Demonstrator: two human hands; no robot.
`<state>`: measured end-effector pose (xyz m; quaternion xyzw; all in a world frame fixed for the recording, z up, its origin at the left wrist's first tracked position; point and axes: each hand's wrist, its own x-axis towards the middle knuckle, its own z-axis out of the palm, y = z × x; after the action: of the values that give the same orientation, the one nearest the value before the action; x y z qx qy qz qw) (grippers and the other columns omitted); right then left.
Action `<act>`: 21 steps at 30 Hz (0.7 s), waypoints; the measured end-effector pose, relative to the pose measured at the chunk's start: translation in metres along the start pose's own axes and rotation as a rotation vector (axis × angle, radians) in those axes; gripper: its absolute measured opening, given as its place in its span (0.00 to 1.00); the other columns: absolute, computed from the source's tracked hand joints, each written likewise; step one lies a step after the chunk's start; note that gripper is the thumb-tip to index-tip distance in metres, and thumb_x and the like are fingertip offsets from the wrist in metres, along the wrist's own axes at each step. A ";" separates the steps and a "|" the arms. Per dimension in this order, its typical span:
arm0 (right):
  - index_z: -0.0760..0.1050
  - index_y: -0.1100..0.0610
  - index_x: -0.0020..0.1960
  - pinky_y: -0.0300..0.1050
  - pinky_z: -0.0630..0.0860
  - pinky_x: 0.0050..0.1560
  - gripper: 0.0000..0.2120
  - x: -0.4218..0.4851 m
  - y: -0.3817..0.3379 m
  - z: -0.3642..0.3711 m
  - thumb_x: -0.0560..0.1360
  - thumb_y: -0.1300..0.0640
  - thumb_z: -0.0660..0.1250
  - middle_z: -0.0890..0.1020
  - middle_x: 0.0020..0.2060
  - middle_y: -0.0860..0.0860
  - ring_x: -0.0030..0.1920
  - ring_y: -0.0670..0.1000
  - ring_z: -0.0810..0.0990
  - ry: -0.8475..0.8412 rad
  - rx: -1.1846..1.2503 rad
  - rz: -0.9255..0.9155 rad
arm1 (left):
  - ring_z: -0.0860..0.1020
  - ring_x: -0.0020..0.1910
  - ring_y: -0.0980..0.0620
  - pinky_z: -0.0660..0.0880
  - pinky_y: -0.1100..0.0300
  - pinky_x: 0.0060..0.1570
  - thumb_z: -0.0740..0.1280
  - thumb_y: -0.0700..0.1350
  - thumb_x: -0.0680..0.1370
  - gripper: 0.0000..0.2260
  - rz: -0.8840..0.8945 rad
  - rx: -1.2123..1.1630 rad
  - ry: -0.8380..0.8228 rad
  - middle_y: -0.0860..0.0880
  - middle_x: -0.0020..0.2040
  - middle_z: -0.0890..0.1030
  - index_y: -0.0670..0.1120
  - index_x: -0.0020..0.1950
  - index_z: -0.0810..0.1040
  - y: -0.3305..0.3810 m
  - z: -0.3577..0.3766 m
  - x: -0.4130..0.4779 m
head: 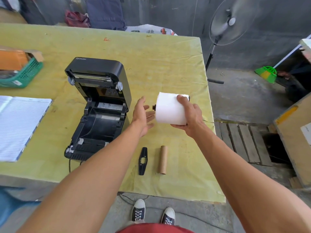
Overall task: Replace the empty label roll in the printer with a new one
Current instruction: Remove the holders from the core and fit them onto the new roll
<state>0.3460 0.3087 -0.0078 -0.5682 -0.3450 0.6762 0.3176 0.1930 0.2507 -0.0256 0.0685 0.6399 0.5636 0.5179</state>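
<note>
A green basket with an orange box in it stands at the far left edge of the yellow-covered table; nearer the viewer lies an open lined notebook. Right of these sits the black printer, lid raised and tilted back, its roll bay uncovered and without a roll. The left hand is held just right of the printer, above the table, palm turned toward the roll and fingers spread, grasping nothing; its fingertips lie close to the black spindle end that juts from the roll's left face. The new white label roll is held in the air over the table's right part, axis roughly horizontal, clear of the printer. The right hand clasps it from the right side, fingers over the top and thumb beneath. On the table below the hands lie a flat black plastic piece and, just to its right, the bare cardboard core, the two side by side and apart. Beyond the table's right edge stand a pedestal fan and, farther right, a green broom. Two dark sneakers show on the floor at the bottom.
</note>
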 end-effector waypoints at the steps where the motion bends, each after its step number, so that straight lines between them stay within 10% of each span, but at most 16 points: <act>1: 0.69 0.55 0.58 0.61 0.84 0.44 0.26 0.001 0.001 -0.002 0.69 0.42 0.74 0.78 0.57 0.55 0.52 0.58 0.82 -0.004 -0.008 0.004 | 0.81 0.50 0.45 0.77 0.46 0.54 0.62 0.57 0.79 0.19 -0.002 0.064 0.101 0.42 0.51 0.82 0.44 0.60 0.76 -0.005 -0.006 0.003; 5: 0.70 0.55 0.58 0.62 0.84 0.44 0.26 0.004 0.008 -0.007 0.69 0.42 0.74 0.78 0.58 0.55 0.53 0.59 0.82 -0.019 -0.012 0.032 | 0.82 0.38 0.47 0.83 0.53 0.42 0.69 0.42 0.75 0.12 -0.040 0.844 0.266 0.43 0.47 0.83 0.38 0.57 0.78 -0.040 -0.034 -0.001; 9: 0.70 0.56 0.60 0.61 0.84 0.43 0.29 0.001 0.010 -0.009 0.68 0.41 0.74 0.78 0.59 0.55 0.53 0.59 0.82 -0.031 -0.028 0.036 | 0.81 0.45 0.45 0.76 0.56 0.40 0.78 0.49 0.69 0.29 -0.062 1.267 0.141 0.44 0.53 0.81 0.39 0.64 0.72 -0.079 -0.057 -0.014; 21: 0.70 0.56 0.61 0.60 0.84 0.43 0.31 -0.016 0.011 -0.016 0.67 0.40 0.74 0.78 0.58 0.55 0.53 0.59 0.82 -0.028 -0.060 0.007 | 0.75 0.40 0.44 0.71 0.56 0.38 0.68 0.46 0.79 0.09 0.138 1.212 0.239 0.43 0.44 0.82 0.41 0.43 0.79 -0.093 -0.059 -0.021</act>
<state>0.3640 0.2914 -0.0102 -0.5690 -0.3678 0.6745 0.2932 0.2050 0.1654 -0.0968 0.3281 0.8937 0.1361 0.2742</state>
